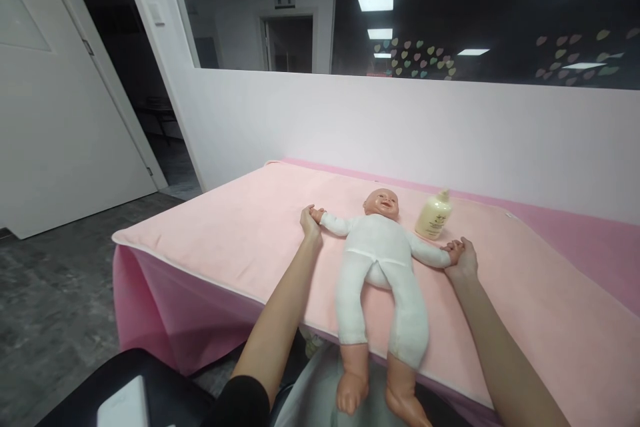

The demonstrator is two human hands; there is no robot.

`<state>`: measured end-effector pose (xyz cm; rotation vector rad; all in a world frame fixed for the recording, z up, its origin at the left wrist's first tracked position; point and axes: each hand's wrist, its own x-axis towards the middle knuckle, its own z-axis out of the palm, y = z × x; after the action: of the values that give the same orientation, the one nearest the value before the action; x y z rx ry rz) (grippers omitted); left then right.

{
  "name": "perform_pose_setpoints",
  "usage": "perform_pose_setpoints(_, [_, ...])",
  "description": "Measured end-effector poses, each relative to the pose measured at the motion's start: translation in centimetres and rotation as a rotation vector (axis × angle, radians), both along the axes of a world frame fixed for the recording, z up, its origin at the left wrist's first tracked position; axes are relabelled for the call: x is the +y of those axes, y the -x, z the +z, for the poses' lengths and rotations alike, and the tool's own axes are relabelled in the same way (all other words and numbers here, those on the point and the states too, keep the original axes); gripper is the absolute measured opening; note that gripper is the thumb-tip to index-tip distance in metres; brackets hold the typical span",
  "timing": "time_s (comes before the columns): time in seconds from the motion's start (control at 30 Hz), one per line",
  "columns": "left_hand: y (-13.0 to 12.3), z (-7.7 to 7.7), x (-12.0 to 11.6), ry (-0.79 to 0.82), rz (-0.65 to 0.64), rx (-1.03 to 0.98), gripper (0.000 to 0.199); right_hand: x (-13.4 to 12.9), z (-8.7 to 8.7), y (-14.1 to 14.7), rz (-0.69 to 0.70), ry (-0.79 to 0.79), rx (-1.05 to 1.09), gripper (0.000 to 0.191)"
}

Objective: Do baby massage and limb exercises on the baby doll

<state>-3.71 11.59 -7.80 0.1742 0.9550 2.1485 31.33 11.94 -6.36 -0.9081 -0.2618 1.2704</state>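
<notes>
A baby doll (pixel 377 243) in a white suit lies on its back on the pink-covered table, its arms stretched out sideways and its bare feet hanging past the near edge. My left hand (pixel 311 221) is closed around the doll's hand on the left. On the other side, my right hand (pixel 464 261) grips the doll's other hand. A pale yellow pump bottle (pixel 433 216) stands upright beside the doll's head, just beyond my right hand and apart from it.
The table's pink cover (pixel 225 227) hangs down at the left. Behind it rises a white wall (pixel 240 113) with dark windows. A white door (pixel 65 113) stands at the left. Near me are a black seat (pixel 170 380) and a white object (pixel 124 405) on it.
</notes>
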Motion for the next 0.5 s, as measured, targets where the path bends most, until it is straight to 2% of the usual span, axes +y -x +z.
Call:
perform_pose_setpoints(0.27, [-0.1,-0.1,0.0,-0.016,0.022,-0.027,0.014,0.5,-0.7,-0.5,0.043,-0.012,-0.036,0.024])
perform_pose_setpoints(0.5, [0.0,0.4,-0.5,-0.065,-0.008,-0.14,0.03,0.8,-1.1,-0.7,0.057,-0.025,-0.076,0.023])
